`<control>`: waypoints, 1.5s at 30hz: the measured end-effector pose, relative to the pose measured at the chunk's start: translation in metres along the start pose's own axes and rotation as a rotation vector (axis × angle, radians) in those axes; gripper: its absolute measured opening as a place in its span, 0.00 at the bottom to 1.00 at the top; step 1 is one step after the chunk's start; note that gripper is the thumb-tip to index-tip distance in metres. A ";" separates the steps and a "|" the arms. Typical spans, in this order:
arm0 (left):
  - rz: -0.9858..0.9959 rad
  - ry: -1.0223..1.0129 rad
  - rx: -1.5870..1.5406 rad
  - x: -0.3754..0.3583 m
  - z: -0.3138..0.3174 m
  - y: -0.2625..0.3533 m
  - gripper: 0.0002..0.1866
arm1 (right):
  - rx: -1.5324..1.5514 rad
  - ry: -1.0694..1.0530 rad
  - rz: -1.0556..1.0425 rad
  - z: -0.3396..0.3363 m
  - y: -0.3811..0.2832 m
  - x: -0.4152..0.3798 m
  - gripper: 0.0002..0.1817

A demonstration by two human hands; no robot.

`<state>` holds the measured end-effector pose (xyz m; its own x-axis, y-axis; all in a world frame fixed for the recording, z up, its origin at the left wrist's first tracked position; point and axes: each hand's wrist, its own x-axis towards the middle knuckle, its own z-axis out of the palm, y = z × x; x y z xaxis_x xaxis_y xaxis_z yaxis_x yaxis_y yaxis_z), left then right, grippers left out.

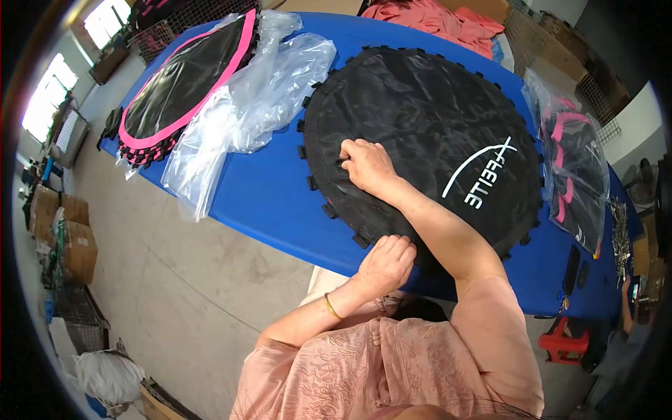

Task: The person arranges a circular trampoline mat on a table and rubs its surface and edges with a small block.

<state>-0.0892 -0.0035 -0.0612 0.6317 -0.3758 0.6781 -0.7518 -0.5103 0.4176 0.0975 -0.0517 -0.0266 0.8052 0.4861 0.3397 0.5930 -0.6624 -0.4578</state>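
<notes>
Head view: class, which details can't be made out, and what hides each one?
In the head view:
Right hand: whatever it may pinch, hidden by its fingers.
Left hand: palm, hidden by its back.
Black round mat: underside, hidden by its top.
Pink cloth: far part, cut off by the top edge.

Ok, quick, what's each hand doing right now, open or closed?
Left hand: fingers bent at the edge of the black mat; can't tell if gripping.
Right hand: curled over the mat; can't tell if holding anything.
</notes>
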 end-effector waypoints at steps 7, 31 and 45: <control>0.007 -0.008 -0.002 0.001 -0.001 0.001 0.15 | 0.000 -0.117 -0.028 -0.015 -0.012 -0.022 0.08; 0.009 -0.034 0.005 0.001 -0.003 0.000 0.14 | -0.174 0.132 0.334 -0.017 0.050 0.007 0.09; 0.002 -0.065 0.029 0.001 -0.003 0.000 0.13 | -0.233 0.221 0.439 -0.044 0.094 -0.001 0.10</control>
<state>-0.0892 -0.0017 -0.0589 0.6419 -0.4261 0.6375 -0.7479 -0.5312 0.3981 0.1521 -0.1396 -0.0333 0.9424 0.0200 0.3338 0.1642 -0.8973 -0.4097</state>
